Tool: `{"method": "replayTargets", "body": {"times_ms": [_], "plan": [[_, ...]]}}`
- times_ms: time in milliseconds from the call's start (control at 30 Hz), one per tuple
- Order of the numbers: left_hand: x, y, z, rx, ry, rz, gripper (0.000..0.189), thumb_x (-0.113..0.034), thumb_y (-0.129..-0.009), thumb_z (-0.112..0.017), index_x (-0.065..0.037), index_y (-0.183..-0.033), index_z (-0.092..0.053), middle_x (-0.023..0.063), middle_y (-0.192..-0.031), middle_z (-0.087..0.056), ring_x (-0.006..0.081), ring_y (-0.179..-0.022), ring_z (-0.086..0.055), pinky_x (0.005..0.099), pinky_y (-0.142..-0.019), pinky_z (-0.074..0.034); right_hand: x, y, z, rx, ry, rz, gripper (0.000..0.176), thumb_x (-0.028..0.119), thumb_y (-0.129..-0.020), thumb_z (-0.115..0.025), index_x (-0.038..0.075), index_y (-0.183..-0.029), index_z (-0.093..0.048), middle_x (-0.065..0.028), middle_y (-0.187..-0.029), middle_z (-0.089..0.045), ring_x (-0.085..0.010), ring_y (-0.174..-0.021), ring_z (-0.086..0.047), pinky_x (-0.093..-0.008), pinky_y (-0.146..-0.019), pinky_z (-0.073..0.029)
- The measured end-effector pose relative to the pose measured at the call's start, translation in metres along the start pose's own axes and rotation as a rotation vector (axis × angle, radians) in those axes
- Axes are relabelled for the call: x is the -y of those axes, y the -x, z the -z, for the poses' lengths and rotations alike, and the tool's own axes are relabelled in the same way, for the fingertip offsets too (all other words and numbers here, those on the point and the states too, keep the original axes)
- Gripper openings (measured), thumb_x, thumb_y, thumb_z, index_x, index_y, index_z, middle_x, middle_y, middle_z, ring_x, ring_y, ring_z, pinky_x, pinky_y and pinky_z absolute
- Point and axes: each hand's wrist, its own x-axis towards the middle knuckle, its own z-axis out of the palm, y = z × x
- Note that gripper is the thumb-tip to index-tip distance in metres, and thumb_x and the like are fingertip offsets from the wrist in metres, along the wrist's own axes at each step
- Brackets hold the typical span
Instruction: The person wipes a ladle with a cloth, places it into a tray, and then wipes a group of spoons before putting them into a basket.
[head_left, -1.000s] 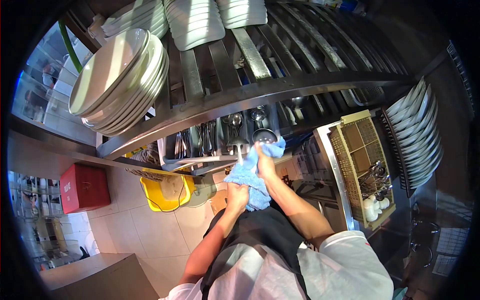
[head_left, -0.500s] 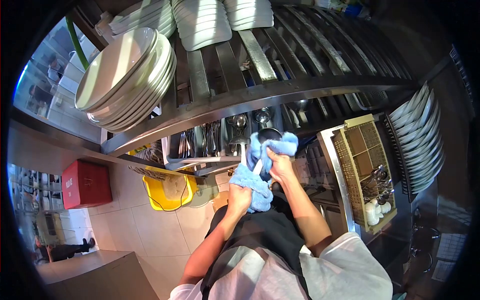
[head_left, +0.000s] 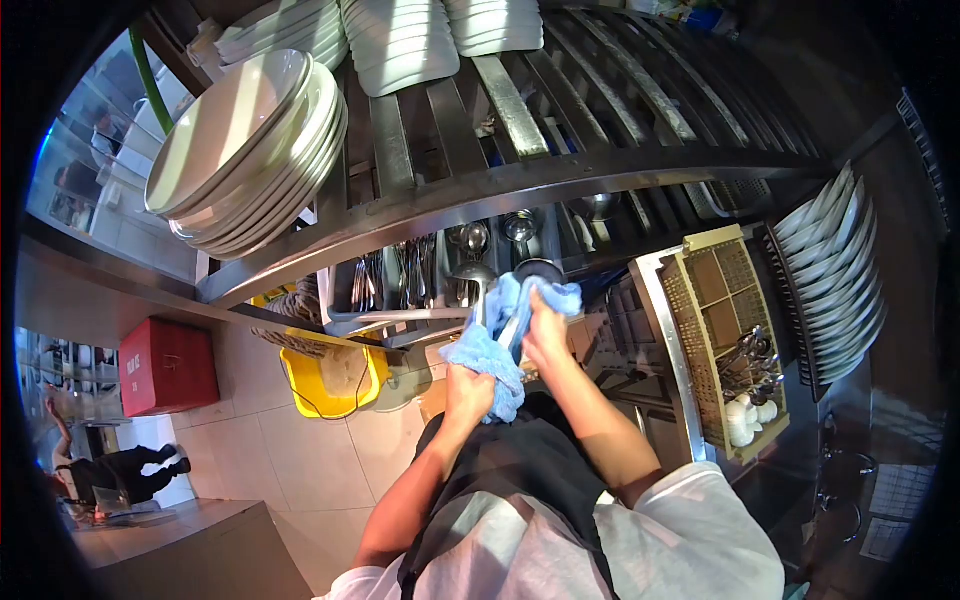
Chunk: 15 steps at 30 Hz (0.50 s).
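A fluffy blue cloth (head_left: 487, 358) is bunched around the handles of ladles in front of my apron. My left hand (head_left: 468, 394) is closed on its lower part, around the handle ends. Higher up, my right hand (head_left: 544, 328) grips another fold of the cloth. A silver ladle (head_left: 474, 272) sticks out beyond the cloth, bowl end away from me. Beside it shows the dark bowl of a second ladle (head_left: 541, 268), partly covered by cloth. Just beyond my hands, a cutlery tray (head_left: 352, 326) holds forks, spoons and several ladles in compartments.
A slatted metal shelf (head_left: 500, 198) crosses above my hands, bearing stacked white plates (head_left: 240, 150) and dishes (head_left: 400, 45). At right are a cutlery basket (head_left: 705, 290) and racked plates (head_left: 835, 290). A yellow bucket (head_left: 325, 395) and red box (head_left: 170, 367) stand left; another person (head_left: 125, 472) is beyond.
Both hands have shifted slightly left with the cloth, and my right hand has slid a little towards me. More of the person at far left shows.
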Motion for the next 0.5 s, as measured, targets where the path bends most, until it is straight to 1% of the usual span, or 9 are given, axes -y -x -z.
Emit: {"method": "replayTargets", "body": {"times_ms": [100, 133, 167, 200, 233, 300, 333, 400, 500], "plan": [[0.002, 0.001, -0.001, -0.024, -0.108, -0.115, 0.018, 0.004, -0.067, -0.044, 0.002, -0.079, -0.057, 0.0077, -0.073, -0.059, 0.017, -0.071, -0.057, 0.0282, -0.066, -0.045, 0.024, -0.013, -0.009, 0.126, 0.609, 0.816, 0.021, 0.004, -0.08, -0.058, 0.001, -0.1, -0.054, -0.0053, -0.089, -0.059, -0.0135, -0.079, -0.055, -0.0251, -0.074, -0.044], [-0.008, 0.002, 0.003, -0.015, -0.167, -0.198, 0.019, 0.003, -0.067, -0.045, 0.001, -0.08, -0.057, 0.0088, -0.074, -0.06, 0.0179, -0.072, -0.058, 0.0286, -0.066, -0.045, 0.041, -0.006, -0.019, 0.245, 0.681, 0.898, 0.023, 0.0, -0.077, -0.057, 0.001, -0.1, -0.055, -0.0056, -0.09, -0.06, -0.0126, -0.081, -0.055, -0.0243, -0.074, -0.043], [-0.02, 0.004, 0.007, -0.008, -0.227, -0.279, 0.019, 0.003, -0.067, -0.046, 0.001, -0.082, -0.058, 0.01, -0.074, -0.06, 0.0188, -0.073, -0.059, 0.029, -0.066, -0.045, 0.056, -0.004, -0.024, 0.368, 0.752, 0.974, 0.025, -0.004, -0.074, -0.056, 0.0, -0.099, -0.056, -0.0058, -0.091, -0.06, -0.0118, -0.083, -0.055, -0.0234, -0.075, -0.042], [-0.038, 0.005, 0.012, -0.038, -0.332, -0.23, 0.019, 0.001, -0.067, -0.05, -0.001, -0.083, -0.059, 0.0144, -0.074, -0.061, 0.0268, -0.072, -0.061, 0.0327, -0.065, -0.046, 0.064, -0.014, -0.021, 0.531, 0.764, 0.81, 0.03, -0.007, -0.067, -0.056, 0.0, -0.097, -0.058, -0.0099, -0.091, -0.062, -0.0153, -0.086, -0.058, -0.0254, -0.077, -0.043], [-0.033, 0.004, 0.02, -0.04, -0.334, -0.228, 0.019, 0.001, -0.067, -0.05, -0.001, -0.083, -0.059, 0.0144, -0.074, -0.061, 0.0268, -0.072, -0.061, 0.0327, -0.065, -0.046, 0.085, -0.012, -0.026, 0.665, 1.09, 1.072, 0.035, -0.004, -0.067, -0.061, 0.002, -0.101, -0.057, -0.011, -0.089, -0.063, -0.0166, -0.081, -0.061, -0.0265, -0.073, -0.046], [-0.027, 0.002, 0.038, 0.01, -0.707, -0.382, 0.018, -0.002, -0.067, -0.054, -0.002, -0.085, -0.059, 0.0184, -0.074, -0.059, 0.0351, -0.073, -0.058, 0.0378, -0.064, -0.047, 0.095, 0.004, -0.034, 0.766, 1.275, 1.121, 0.033, 0.001, -0.066, -0.061, 0.003, -0.098, -0.058, -0.0139, -0.087, -0.062, -0.0235, -0.079, -0.062, -0.0296, -0.068, -0.048], [-0.035, 0.004, 0.043, 0.086, -0.865, -0.256, 0.019, -0.003, -0.068, -0.056, -0.002, -0.086, -0.059, 0.0202, -0.074, -0.058, 0.0388, -0.073, -0.056, 0.041, -0.064, -0.046, 0.096, 0.004, -0.034, 0.768, 1.276, 1.122, 0.033, 0.001, -0.066, -0.061, 0.003, -0.098, -0.058, -0.0139, -0.087, -0.062, -0.0235, -0.079, -0.062, -0.0296, -0.068, -0.048], [-0.035, 0.0, 0.039, 0.099, -0.882, -0.234, 0.019, -0.004, -0.068, -0.056, -0.002, -0.086, -0.059, 0.0205, -0.075, -0.058, 0.0387, -0.073, -0.056, 0.0412, -0.063, -0.046, 0.099, 0.0, -0.035, 0.725, 1.818, 1.122, 0.028, 0.008, -0.066, -0.06, 0.004, -0.093, -0.058, -0.0145, -0.083, -0.061, -0.028, -0.075, -0.061, -0.0327, -0.064, -0.049], [-0.038, -0.005, 0.024, 0.077, -0.804, -0.239, 0.014, -0.002, -0.067, -0.053, -0.001, -0.081, -0.058, 0.02, -0.075, -0.059, 0.0374, -0.073, -0.057, 0.0396, -0.063, -0.046, 0.107, -0.016, -0.036, 0.873, 1.732, 1.197, 0.027, 0.014, -0.065, -0.06, 0.004, -0.09, -0.058, -0.013, -0.078, -0.06, -0.0305, -0.072, -0.06, -0.0344, -0.062, -0.048]]}}
